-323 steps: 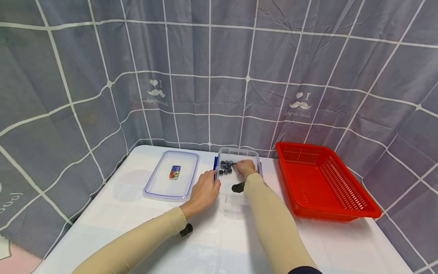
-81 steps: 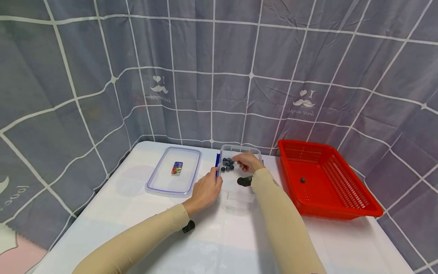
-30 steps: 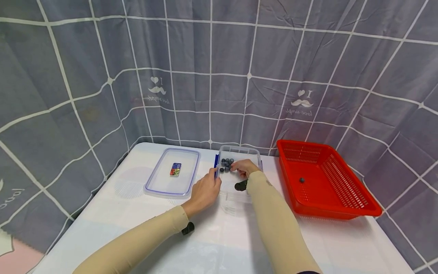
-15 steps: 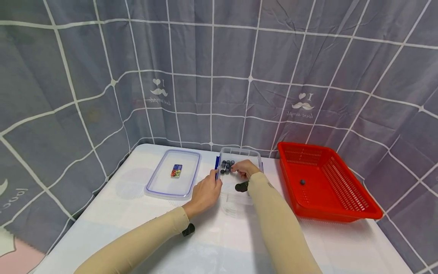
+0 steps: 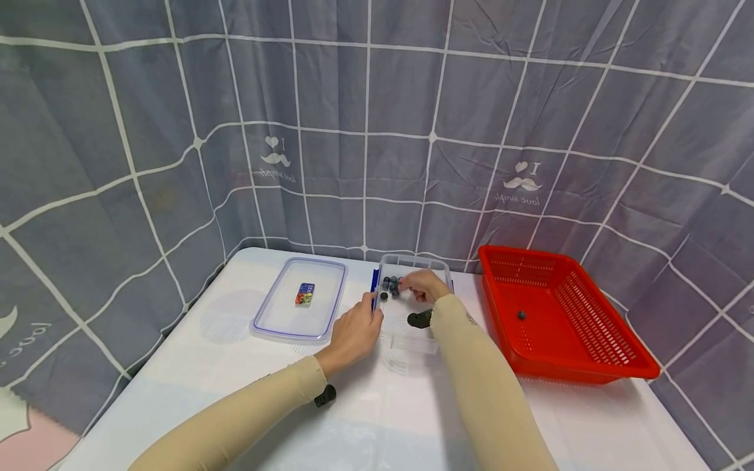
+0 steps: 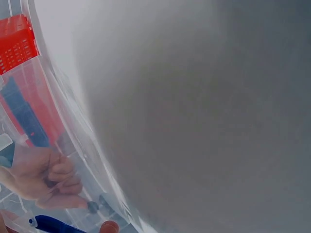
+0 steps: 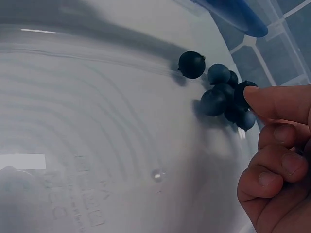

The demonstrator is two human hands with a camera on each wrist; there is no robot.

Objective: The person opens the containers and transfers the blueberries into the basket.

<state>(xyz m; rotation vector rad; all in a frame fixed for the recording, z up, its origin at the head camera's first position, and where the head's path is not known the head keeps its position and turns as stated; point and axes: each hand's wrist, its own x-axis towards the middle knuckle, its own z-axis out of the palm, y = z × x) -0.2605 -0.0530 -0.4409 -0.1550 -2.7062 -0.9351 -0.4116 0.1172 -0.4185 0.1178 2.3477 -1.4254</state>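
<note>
Right hand (image 5: pixel 427 286) was in the clear plastic food container (image 5: pixel 391 318); I had its thumb and forefinger nearly closed on one blueberry (image 7: pixel 241 93), a light pinch by the look of it, second fingertip mostly hidden, other fingers curled into the palm. That berry touched the blueberry cluster (image 7: pixel 214 102) bunched on the container floor, toward the side with the blue clip (image 5: pixel 375 280). One loose blueberry (image 7: pixel 192 64) sat just beside the cluster, apart from it. My left hand (image 5: pixel 353 330) was at the container's left wall, fingers touching near the clip; whether they gripped or only rested, I couldn't tell. Left of that, the clear lid (image 5: pixel 283 314) lay flat on the bench (image 5: pixel 147 392), blue line round its edge, small colored label (image 5: pixel 305 294) near the middle. On the right, the red plastic basket (image 5: pixel 565 327) stood near the container, one single blueberry (image 5: pixel 521 315) on its bottom. Gray curtain (image 5: pixel 400 91) with white grid lines hung behind everything.
</note>
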